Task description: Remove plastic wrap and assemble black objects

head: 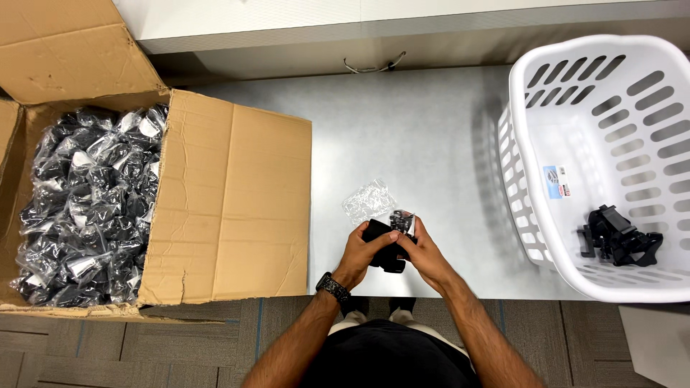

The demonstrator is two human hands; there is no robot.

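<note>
— What have you got there?

— A small black part (387, 248), held in both hands above the near edge of the grey table (431, 129). My left hand (361, 249) wraps it from nine o'clock, thumb on top; my right hand (424, 253) closes on it from three o'clock. Both grips are clamped on the part, with a bit of clear wrapping (404, 221) showing at its twelve o'clock end.

— How does it feel to handle?

— My guess is light and stiff, hard plastic by the look of it (the wrapping is the slippery bit). I'd hold the black body by its sides, not the film.

— Fragile?

— Probably not, though thin tabs could snap if twisted.

— What's around you?

— An empty clear bag (368, 200) lies on the table at twelve o'clock, just beyond my hands. At nine o'clock, well apart, an open cardboard box (237, 201) is full of bagged black parts (90, 205). At three o'clock a white basket (521, 194) holds a few bare black parts (618, 237).
</note>
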